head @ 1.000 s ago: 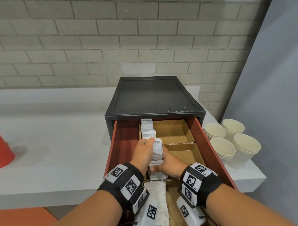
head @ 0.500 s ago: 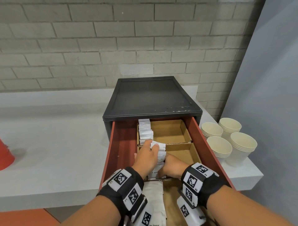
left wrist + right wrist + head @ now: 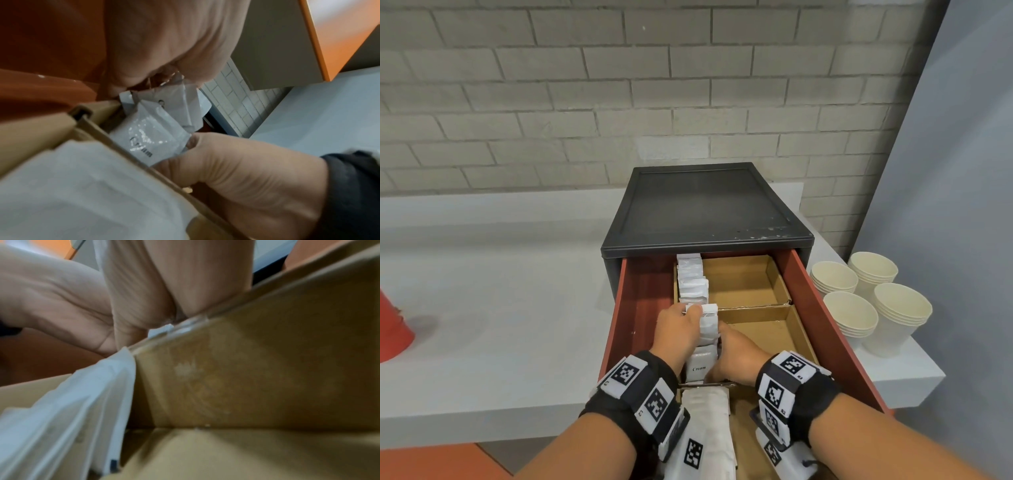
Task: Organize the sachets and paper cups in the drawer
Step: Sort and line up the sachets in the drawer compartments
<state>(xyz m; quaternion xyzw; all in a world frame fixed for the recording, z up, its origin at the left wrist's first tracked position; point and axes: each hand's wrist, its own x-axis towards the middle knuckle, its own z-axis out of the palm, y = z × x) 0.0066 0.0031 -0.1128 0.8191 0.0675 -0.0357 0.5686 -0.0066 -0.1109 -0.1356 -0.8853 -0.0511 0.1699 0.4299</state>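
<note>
A white counter [image 3: 482,308] ran across the middle of the head view below a grey brick wall [image 3: 619,85]. On it, centre frame, sat a black cabinet [image 3: 705,205] with its red drawer [image 3: 822,308] pulled out toward the bottom edge. Cardboard dividers [image 3: 756,305] split the drawer into compartments; the two on the right held nothing visible. Four stacks of paper cups [image 3: 869,308] stood on the counter at the right, just beside the drawer. A red object [image 3: 393,329] showed at the left edge. A row of white sachets [image 3: 693,281] stood on edge down the narrow left compartment, with larger white packets [image 3: 709,428] lying in the section nearest the bottom of the frame. The left hand [image 3: 678,332] curled its fingers over the tops of the middle sachets, gripping them. The right hand [image 3: 739,356] pressed against the same bunch from the right, its thumb on a sachet marked "Cream" [image 3: 152,138]; its fingers also closed on the sachets.
</note>
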